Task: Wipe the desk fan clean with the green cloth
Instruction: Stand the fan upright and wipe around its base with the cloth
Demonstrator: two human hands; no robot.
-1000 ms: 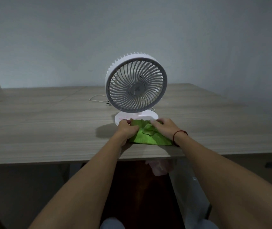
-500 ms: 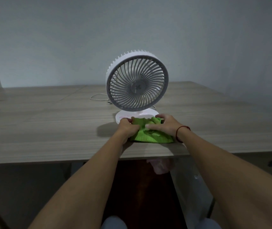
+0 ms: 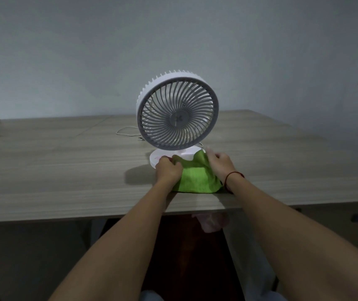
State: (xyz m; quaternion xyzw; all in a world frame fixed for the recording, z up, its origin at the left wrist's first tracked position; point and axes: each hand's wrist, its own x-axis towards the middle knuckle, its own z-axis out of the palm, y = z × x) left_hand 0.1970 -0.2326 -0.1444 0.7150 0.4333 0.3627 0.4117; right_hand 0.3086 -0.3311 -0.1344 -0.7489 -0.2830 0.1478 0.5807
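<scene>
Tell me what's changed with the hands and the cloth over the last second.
Both hands, left and right, have pushed the cloth forward from the table edge up onto the fan base, the right hand lifting its far corner. Both keep their grip on the cloth. The fan, its cable and the table stayed put.

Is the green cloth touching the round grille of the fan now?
No, the green cloth lies on the table against the white base, below the fan's grille, held by both hands.
</scene>
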